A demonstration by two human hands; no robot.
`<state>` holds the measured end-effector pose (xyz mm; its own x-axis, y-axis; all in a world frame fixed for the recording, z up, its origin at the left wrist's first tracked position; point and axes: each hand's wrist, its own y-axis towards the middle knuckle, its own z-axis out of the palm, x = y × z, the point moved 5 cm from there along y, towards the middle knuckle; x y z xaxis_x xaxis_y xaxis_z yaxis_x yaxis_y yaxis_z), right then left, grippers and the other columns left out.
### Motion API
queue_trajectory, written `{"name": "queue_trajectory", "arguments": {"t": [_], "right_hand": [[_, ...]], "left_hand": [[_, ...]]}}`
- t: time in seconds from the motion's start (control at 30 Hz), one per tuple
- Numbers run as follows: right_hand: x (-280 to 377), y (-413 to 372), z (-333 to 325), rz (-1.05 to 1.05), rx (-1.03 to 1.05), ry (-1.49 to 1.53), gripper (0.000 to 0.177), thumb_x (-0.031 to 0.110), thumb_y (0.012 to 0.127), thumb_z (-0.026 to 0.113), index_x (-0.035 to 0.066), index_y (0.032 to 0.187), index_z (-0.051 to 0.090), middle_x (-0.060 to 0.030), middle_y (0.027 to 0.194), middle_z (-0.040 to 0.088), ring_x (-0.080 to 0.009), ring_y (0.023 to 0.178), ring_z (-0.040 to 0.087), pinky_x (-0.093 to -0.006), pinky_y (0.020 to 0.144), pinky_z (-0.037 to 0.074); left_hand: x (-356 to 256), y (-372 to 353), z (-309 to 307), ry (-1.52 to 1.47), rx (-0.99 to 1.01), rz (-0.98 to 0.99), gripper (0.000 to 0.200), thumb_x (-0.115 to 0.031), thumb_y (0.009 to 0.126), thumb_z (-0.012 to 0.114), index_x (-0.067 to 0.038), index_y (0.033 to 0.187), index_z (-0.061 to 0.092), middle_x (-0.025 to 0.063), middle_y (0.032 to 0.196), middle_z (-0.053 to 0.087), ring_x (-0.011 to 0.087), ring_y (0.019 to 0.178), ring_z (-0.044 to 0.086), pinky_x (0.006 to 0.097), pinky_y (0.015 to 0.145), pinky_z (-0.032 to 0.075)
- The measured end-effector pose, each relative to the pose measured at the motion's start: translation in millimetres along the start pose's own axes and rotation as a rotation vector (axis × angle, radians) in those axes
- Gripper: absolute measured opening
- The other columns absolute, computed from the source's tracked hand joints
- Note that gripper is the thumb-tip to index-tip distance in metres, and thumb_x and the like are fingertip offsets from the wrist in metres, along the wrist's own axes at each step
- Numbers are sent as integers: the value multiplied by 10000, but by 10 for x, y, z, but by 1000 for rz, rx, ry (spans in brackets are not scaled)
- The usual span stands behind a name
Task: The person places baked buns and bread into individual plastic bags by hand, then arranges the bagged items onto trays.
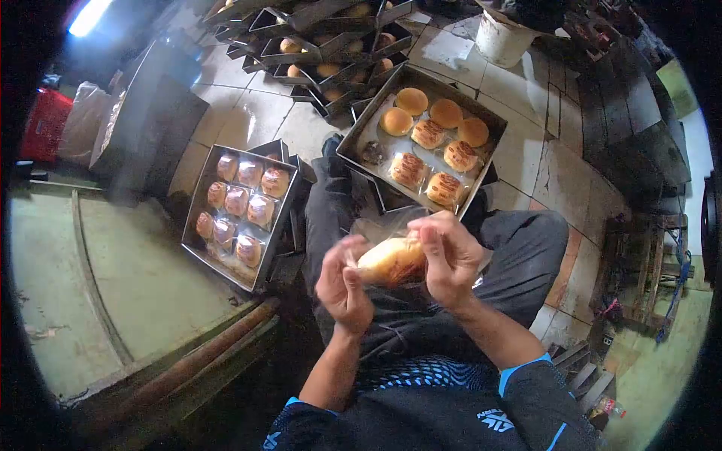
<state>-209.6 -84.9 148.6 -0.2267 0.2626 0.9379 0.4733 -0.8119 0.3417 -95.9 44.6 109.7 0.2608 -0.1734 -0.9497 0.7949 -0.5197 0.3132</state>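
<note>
Bun in hand: We hold one golden-brown bun [392, 259] at the centre of the frame, raised above our lap, its darker side towards the lower edge.
Left hand: Our left hand [344, 287], blurred, closes its fingertips on the bun's left end, the palm below and to the left of it.
Right hand: Our right hand [453, 255] closes thumb and fingers on the upper right end, so the bun lies slung between both grips.
Film: Clear film [376, 228] shows above the bun; we cannot tell whether the fingertips press the crust or only the wrapping.
Tray, upper right of centre: Four plain round buns [446, 113] and four dark-streaked buns [444, 189] sit in a dark-walled tray [347, 149], just beyond our right hand.
Tray, left of centre: Nine wrapped buns [236, 201] lie in three rows inside a second tray [265, 267], tilted in the frame.
Stacked trays, top centre: More buns show between crisscrossed dark trays [316, 52] on the tiled floor [263, 116].
Bucket, upper right: A pale bucket [501, 41] stands near the top edge.
</note>
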Motion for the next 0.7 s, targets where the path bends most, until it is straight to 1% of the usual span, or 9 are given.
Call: {"name": "queue_trajectory", "arguments": {"t": [0.07, 0.17, 0.23, 0.3, 0.33, 0.37, 0.43, 0.57, 0.7], "right_hand": [[-16, -5, 53, 94, 49, 61, 84, 60, 926, 693, 7, 977, 735, -91, 940, 674, -182, 841, 639, -268, 768, 502], [370, 282, 82, -72, 222, -101, 105, 60, 869, 740, 26, 967, 758, -91, 951, 671, -202, 827, 638, -275, 770, 508], [665, 345, 147, -452, 209, -387, 208, 41, 756, 781, 54, 963, 770, -77, 929, 651, -235, 832, 637, -337, 726, 532], [84, 136, 237, -564, 178, -395, 240, 28, 753, 773, 52, 991, 753, -82, 916, 641, -236, 790, 643, -339, 677, 532], [-233, 305, 397, -335, 317, -374, 188, 23, 795, 749, 37, 981, 721, -95, 926, 643, -237, 731, 652, -321, 638, 526], [-798, 178, 472, 234, 311, 62, 93, 40, 848, 727, 28, 935, 695, -101, 908, 646, -227, 719, 662, -314, 633, 525], [-719, 141, 449, 10, 363, -128, 73, 81, 875, 737, 30, 916, 704, -96, 887, 650, -203, 726, 665, -305, 620, 520], [-630, 119, 515, -243, 334, -210, 72, 115, 872, 753, 56, 872, 711, -77, 822, 633, -191, 694, 635, -312, 605, 507], [-618, 289, 863, -436, 280, -223, 134, 186, 912, 711, 67, 852, 699, -98, 730, 558, -252, 610, 565, -359, 558, 472]], "left_hand": [[-122, 64, -204, 287, 124, 162, 375, -333, 1045, 530, 16, 1097, 657, 204, 1080, 691, 293, 1001, 688, 413, 897, 544], [-467, 246, -433, 365, -196, 425, 371, -320, 1030, 561, 11, 916, 685, 203, 929, 710, 295, 860, 707, 415, 793, 570], [-511, 225, -635, 461, -252, 657, 361, -330, 1010, 584, -8, 871, 671, 163, 929, 659, 280, 835, 652, 393, 748, 532], [-279, 274, -759, 662, -167, 641, 296, -300, 989, 610, -30, 914, 705, 141, 929, 646, 257, 841, 621, 384, 732, 517], [-39, 310, -826, 670, -127, 535, 261, -272, 976, 638, -27, 963, 725, 117, 904, 622, 249, 837, 616, 363, 725, 510], [179, 381, -868, 675, -88, 438, 239, -245, 964, 667, -24, 1012, 744, 93, 879, 597, 240, 833, 610, 342, 718, 502], [216, 337, -939, 636, -77, 441, 213, -202, 950, 687, -4, 1004, 741, 82, 860, 575, 226, 826, 603, 322, 700, 501], [291, 189, -968, 421, -166, 314, 220, -200, 925, 725, 17, 898, 709, 97, 814, 625, 230, 749, 627, 320, 653, 502], [252, 450, -631, 394, -142, 417, 204, -154, 938, 705, 19, 838, 666, 122, 779, 642, 244, 692, 638, 327, 646, 509]]}}
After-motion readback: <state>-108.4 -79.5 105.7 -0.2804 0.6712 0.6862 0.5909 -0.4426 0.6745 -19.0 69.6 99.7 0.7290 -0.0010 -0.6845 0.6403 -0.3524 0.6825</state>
